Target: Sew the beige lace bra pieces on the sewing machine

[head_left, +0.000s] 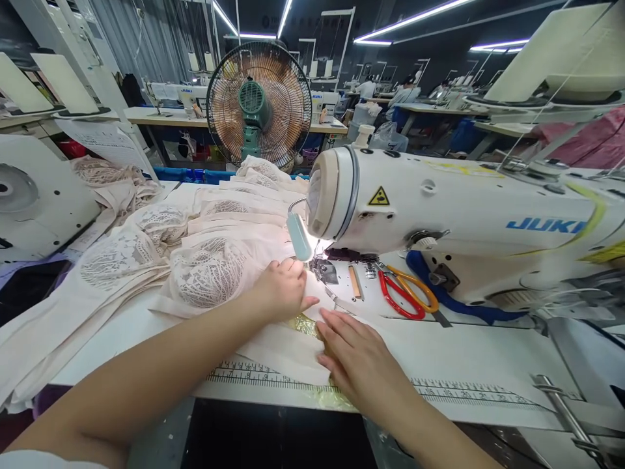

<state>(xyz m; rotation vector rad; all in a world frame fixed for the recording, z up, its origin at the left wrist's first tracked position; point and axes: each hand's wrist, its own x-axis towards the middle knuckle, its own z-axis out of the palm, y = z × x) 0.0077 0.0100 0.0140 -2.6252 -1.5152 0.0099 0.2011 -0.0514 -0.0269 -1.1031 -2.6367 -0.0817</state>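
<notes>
Presently, the left hand (pixel 280 290) sits beside the needle end of the sewing machine (pixel 430 195), fingers curled together; cannot tell whether they pinch fabric. Pale fabric (pixel 288 352) lies flat in front of the machine. Right hand (pixel 359 355) palm down at its edge, fingers extended, slightly apart. Lace pieces (pixel 209 277) left of machine; red-handled scissors (pixel 405 313) beneath its arm.

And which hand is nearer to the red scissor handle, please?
Right. The right hand is below and left of the red handle; the left hand is farther to the left.
</notes>
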